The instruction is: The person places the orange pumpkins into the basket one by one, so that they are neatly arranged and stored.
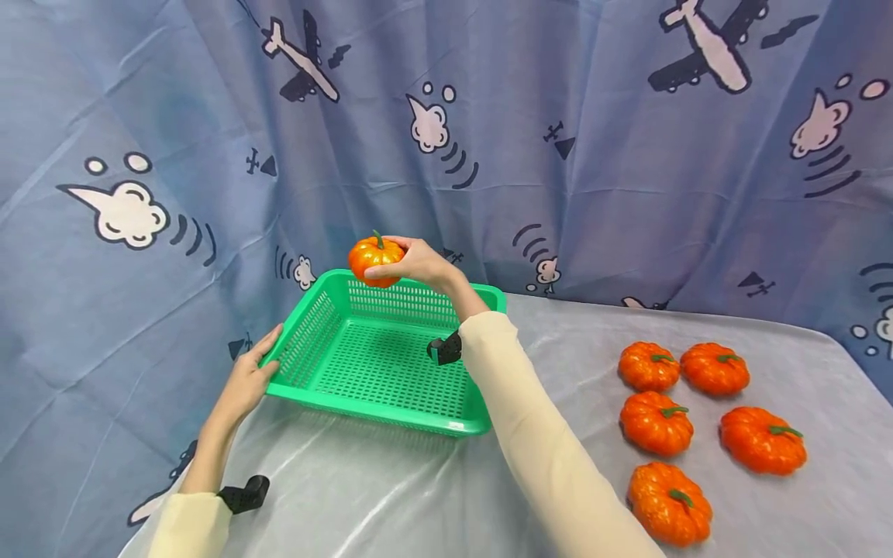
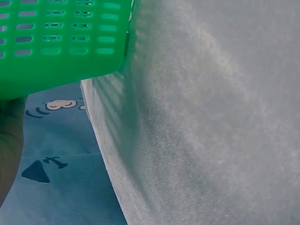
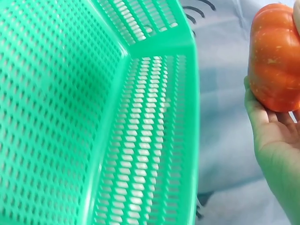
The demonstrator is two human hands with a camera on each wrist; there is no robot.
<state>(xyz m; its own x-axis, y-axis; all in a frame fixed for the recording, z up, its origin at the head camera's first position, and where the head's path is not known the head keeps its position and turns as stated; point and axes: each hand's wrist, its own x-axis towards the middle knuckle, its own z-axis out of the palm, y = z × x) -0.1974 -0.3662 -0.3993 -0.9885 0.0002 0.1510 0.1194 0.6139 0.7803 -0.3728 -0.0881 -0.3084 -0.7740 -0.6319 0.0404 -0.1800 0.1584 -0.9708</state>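
Observation:
My right hand [image 1: 422,263] grips a small orange pumpkin [image 1: 371,260] with a green stem, held up over the back rim of a green plastic basket [image 1: 391,418]. In the right wrist view the pumpkin [image 3: 275,58] sits between thumb and fingers, beside the basket's slotted wall [image 3: 145,140]. At the basket's left side, my left hand [image 1: 247,378] holds the rim, thumb over the near corner and fingers along the outer side. The left wrist view shows the basket's underside corner [image 2: 61,65] with part of that hand [image 2: 9,140] below it. Nothing lies inside the basket.
Several orange pumpkins [image 1: 656,423] lie grouped on the right side of the table, which has a pale grey cover [image 1: 558,364]. A blue curtain [image 1: 502,139] with airplane prints hangs right behind the table and along its left side.

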